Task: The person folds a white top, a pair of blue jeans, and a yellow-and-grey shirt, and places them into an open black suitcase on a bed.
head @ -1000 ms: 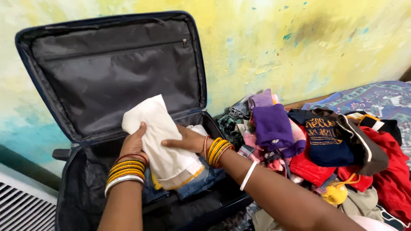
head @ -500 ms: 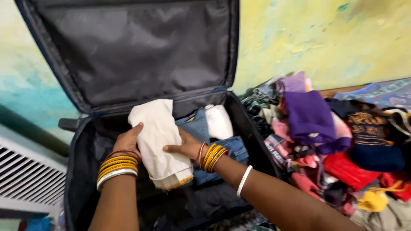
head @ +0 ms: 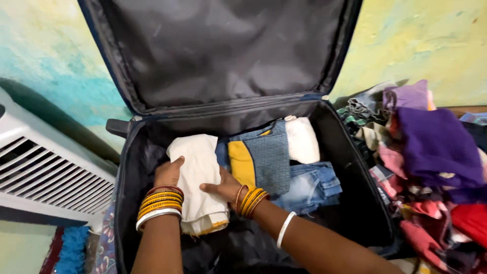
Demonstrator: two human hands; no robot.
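An open dark suitcase (head: 355, 152) lies in front of me, its lid leaning against the wall. Both my hands press a folded cream cloth (head: 195, 167) into its left side. My left hand (head: 168, 174) rests on the cloth's left edge. On the cloth's right edge lies my right hand (head: 223, 186). Both wrists wear several gold bangles. Next to the cloth lie a folded blue-and-yellow garment (head: 264, 157), a white folded item (head: 303, 139) and folded jeans (head: 309, 185).
A heap of mixed clothes (head: 431, 167), purple, red and pink among them, lies to the right of the suitcase. A white slatted appliance (head: 45, 172) stands at the left. The painted wall (head: 416, 40) is behind the lid.
The cream cloth has gone down from above the suitcase into its left side, with both hands still on it. The view has shifted closer and to the left.
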